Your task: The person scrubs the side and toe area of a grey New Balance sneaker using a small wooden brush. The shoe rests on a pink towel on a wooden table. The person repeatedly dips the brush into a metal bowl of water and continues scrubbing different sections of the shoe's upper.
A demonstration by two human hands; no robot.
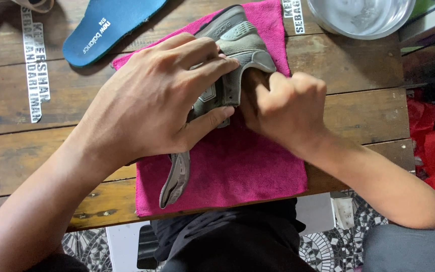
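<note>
While the grey shoe (237, 45) lies on its side on a pink towel (237, 171) spread over the wooden bench (358, 75), both hands work at it. The left hand (152, 98) clamps over the shoe's middle, fingers spread and pressing down. The right hand (285, 108) is curled tight, its fingers tucked into the shoe's opening. A blue insole (106, 25) rests at the far left, and a clear bowl (361, 17) sits at the far right.
</note>
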